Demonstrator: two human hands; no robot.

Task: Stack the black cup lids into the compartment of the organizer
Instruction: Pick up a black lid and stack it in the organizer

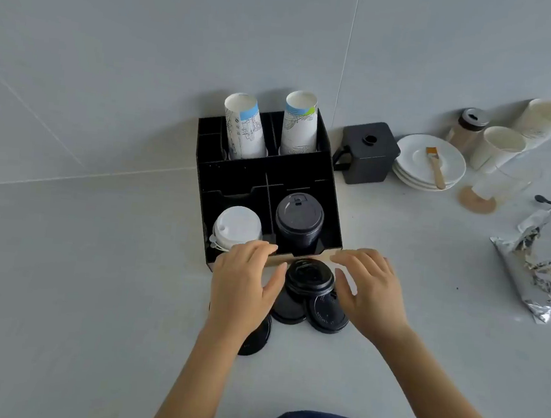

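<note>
A black organizer [304, 168] stands against the wall. Its front right compartment holds a stack of black lids [299, 222]; the front left one holds white lids [237, 227]. Just in front of it, on the counter, a short stack of black lids [309, 275] rests on two flat black lids [326, 315]. Another black lid [256, 339] lies partly under my left wrist. My left hand [244, 282] and my right hand [368, 290] hover on either side of the short stack, fingers spread, holding nothing.
Two paper cup stacks [300, 124] stand in the organizer's back slots. To the right are a black square box [369, 153], white saucers with a brush [429, 162], paper cups [499, 146], a jar [468, 127] and a foil bag [543, 259].
</note>
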